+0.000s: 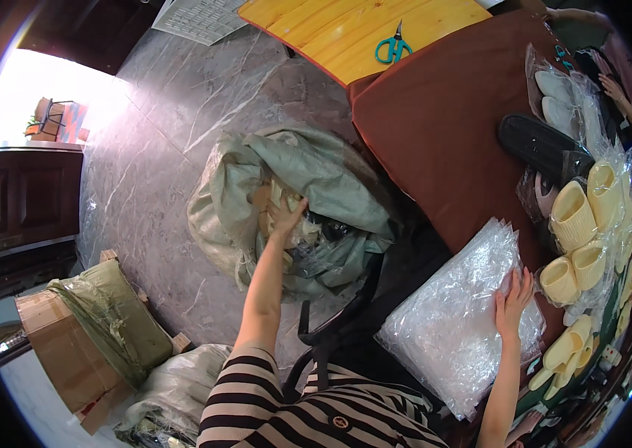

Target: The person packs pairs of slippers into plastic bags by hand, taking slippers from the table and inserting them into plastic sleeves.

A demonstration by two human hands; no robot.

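My left hand (285, 217) reaches down into the mouth of a large grey-green woven sack (323, 172) on the floor. Its fingers close around something pale and cream-coloured among the contents; I cannot make out what it is. Dark items in clear wrapping lie beside that hand inside the sack. On the right, my right hand (511, 300) lies flat with fingers apart on a stack of clear plastic bags (443, 321). The stack rests at the near edge of the brown-covered table (435, 134), partly over my lap. That hand holds nothing.
Cream slippers (573, 213), a black slipper (543, 143) and white slippers (557, 101) lie along the table's right side. Teal-handled scissors (393, 49) rest on a yellow wooden table. A cardboard box (70, 343) stands lower left. Another person's hand (614, 91) shows far right.
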